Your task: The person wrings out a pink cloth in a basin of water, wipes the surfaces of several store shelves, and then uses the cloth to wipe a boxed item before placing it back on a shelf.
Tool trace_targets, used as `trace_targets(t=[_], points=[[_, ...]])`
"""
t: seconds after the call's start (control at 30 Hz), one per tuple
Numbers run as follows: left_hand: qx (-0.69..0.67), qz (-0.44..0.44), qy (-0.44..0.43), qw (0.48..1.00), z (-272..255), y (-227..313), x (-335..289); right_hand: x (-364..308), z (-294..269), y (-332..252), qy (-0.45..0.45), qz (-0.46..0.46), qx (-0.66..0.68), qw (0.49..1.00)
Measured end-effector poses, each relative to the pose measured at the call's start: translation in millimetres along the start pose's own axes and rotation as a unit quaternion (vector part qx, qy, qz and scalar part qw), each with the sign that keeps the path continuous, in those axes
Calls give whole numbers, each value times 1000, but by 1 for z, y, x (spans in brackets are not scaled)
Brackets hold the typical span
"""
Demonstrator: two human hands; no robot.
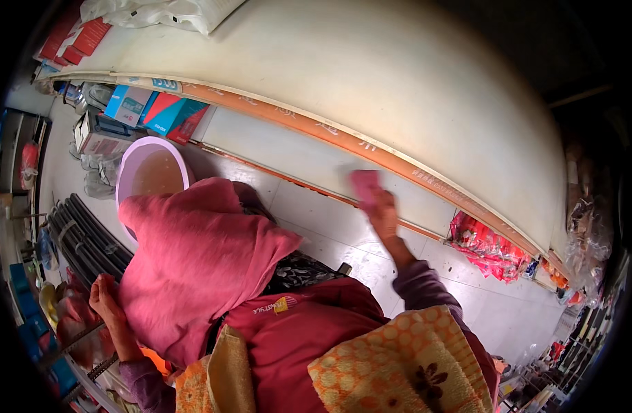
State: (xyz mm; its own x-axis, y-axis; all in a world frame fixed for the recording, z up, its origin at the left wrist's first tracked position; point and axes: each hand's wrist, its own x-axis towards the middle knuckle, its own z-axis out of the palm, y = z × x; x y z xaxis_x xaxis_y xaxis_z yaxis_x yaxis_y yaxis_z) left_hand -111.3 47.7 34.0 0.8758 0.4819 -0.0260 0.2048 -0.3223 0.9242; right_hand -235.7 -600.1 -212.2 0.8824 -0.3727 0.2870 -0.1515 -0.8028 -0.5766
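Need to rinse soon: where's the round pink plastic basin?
In the head view, the round pink plastic basin sits on the floor at upper left, beside the blue cardboard boxes.

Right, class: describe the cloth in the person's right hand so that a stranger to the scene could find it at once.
Start at the long white shelf with the orange front strip. The right hand reaches up to its middle, pressing a small pink cloth flat on the surface. It is the only thing on that bare stretch; the boxes and red packets lie at the ends.
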Motion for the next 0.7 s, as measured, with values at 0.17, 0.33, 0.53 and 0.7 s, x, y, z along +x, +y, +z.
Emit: trace_targets(t=[0.17, 0.33, 0.53, 0.7], points=[[45, 36, -50, 997, 4, 5, -4, 9, 47, -90, -162, -66, -55, 983], [11, 7, -35, 999, -4, 3, -11, -26, 1, -11, -165, -29, -162, 972], [-56, -38, -13, 998, -2, -1, -1, -112, -115, 94, -114, 339, -105, 928], [-42, -35, -27, 998, 1, 1, -1, -110, -147, 69, 135, 539, 158, 816]])
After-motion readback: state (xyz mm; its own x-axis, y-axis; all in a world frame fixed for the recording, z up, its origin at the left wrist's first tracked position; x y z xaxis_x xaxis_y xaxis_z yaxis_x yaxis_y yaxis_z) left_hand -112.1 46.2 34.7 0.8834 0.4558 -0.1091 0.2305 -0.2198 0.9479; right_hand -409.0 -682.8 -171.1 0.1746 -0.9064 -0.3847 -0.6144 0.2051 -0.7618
